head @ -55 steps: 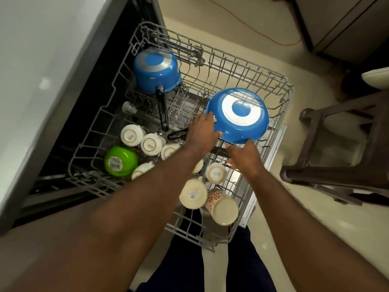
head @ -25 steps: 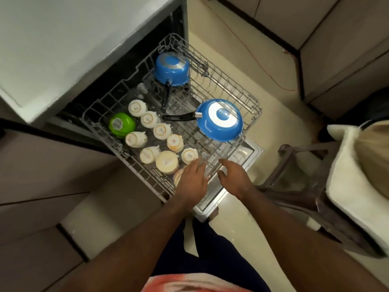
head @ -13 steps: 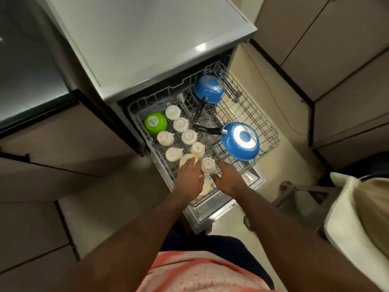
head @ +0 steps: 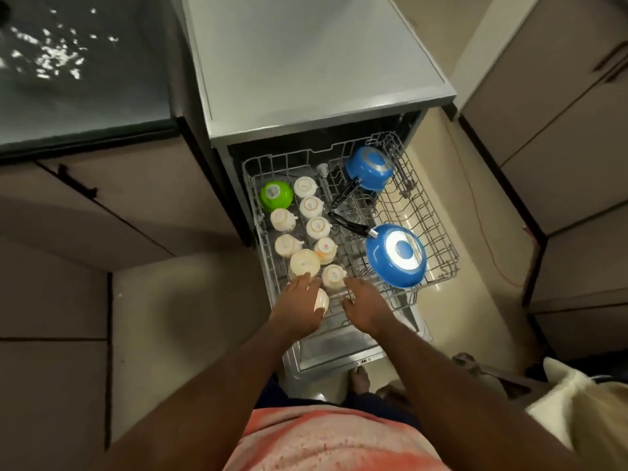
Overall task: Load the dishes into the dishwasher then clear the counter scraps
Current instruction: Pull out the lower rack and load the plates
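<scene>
The dishwasher's wire rack [head: 430, 212] is pulled out over the open door [head: 339, 351]. It holds several upturned cream cups [head: 317, 227], a green bowl [head: 276, 196], a blue saucepan [head: 369, 168] at the back and a blue frying pan [head: 396, 254] bottom-up at the right. My left hand [head: 300, 309] rests with straight fingers on the rack's front edge, over a cup [head: 321, 297]. My right hand [head: 365, 305] lies beside it on the front edge, fingers relaxed.
The grey dishwasher top [head: 312, 62] and a dark counter [head: 78, 69] lie beyond the rack. Cabinets [head: 560, 130] stand to the right, with an orange cable [head: 489, 239] on the floor. A chair with a pale cloth [head: 577, 402] stands at the lower right.
Both hands let go of the blue frying pan, which now lies in the rack, and drew back to the rack's front edge. The camera rose and pulled away from the rack.
</scene>
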